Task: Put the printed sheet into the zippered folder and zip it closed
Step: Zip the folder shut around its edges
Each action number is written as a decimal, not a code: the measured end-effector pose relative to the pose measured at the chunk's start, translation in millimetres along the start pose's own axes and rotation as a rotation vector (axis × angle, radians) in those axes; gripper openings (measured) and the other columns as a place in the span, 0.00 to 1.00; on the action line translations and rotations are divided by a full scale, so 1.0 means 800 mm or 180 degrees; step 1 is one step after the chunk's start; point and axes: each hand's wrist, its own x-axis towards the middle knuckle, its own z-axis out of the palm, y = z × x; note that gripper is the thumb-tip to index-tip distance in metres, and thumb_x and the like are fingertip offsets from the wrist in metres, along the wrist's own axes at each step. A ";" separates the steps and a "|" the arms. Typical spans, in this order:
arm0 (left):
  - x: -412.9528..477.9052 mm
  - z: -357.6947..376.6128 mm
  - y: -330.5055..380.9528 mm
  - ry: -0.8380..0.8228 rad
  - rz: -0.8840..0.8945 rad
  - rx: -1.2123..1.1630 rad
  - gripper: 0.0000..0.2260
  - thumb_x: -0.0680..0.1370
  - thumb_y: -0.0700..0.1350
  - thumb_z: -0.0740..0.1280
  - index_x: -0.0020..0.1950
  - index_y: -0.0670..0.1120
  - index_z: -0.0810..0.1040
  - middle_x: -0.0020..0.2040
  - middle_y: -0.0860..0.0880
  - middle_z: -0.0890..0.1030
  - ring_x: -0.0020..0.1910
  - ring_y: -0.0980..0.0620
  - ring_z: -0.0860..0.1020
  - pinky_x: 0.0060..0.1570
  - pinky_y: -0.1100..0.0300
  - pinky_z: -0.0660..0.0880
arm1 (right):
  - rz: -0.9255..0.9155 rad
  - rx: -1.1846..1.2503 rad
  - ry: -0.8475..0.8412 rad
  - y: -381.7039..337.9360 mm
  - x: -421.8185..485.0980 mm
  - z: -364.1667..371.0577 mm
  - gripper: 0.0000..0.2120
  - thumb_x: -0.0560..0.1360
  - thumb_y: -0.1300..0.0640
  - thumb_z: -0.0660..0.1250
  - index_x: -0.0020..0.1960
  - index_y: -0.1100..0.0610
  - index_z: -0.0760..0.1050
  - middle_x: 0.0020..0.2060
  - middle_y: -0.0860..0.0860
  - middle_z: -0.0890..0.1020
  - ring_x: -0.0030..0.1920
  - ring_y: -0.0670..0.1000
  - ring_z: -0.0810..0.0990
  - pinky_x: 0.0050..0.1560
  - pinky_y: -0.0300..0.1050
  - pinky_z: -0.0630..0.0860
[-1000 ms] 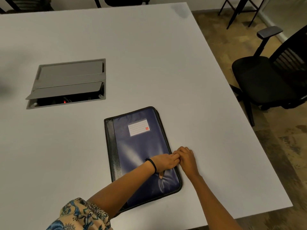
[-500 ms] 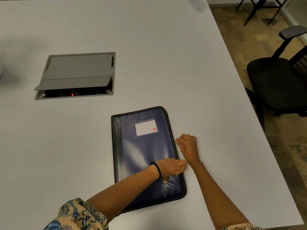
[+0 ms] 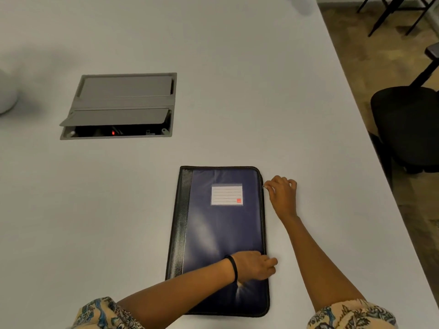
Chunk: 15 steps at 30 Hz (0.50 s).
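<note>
Nearest the camera, both patterned sleeves (image 3: 107, 313) enter from the bottom edge, cut off above the forearms. Just beyond, the left hand (image 3: 253, 265) lies palm-down on the lower part of the folder (image 3: 221, 236), fingers loosely curled over its right edge and gripping nothing; it appears to serve as an anchor. The folder rests flat and shut on the white table (image 3: 237, 79), spine to the left, label (image 3: 226, 194) facing up. Farther along its right edge, near the top corner, the right hand (image 3: 281, 195) has fingertips pinched narrowly on a small metal tab, judged to be the zipper pull (image 3: 264, 186). The step in hand is judged to be closing the zip, with the corner and top edge remaining. To do it well, the left hand should hold the cover flat while the pull follows the curve of the corner slowly, keeping the track aligned. The printed sheet cannot be seen; it is presumed inside. Whether the teeth behind the pull have meshed is too fine to tell. Beyond, a grey cable hatch (image 3: 123, 105) sits half open in the table, and a black chair (image 3: 406, 124) is cropped at the right.
</note>
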 end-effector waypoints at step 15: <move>-0.051 -0.042 -0.212 0.1897 -0.2522 -0.2113 0.41 0.69 0.51 0.74 0.75 0.43 0.56 0.76 0.41 0.56 0.74 0.43 0.57 0.74 0.47 0.55 | -0.0078 0.0314 0.0025 0.005 -0.005 0.009 0.05 0.73 0.64 0.65 0.43 0.59 0.80 0.38 0.55 0.81 0.39 0.55 0.78 0.52 0.40 0.57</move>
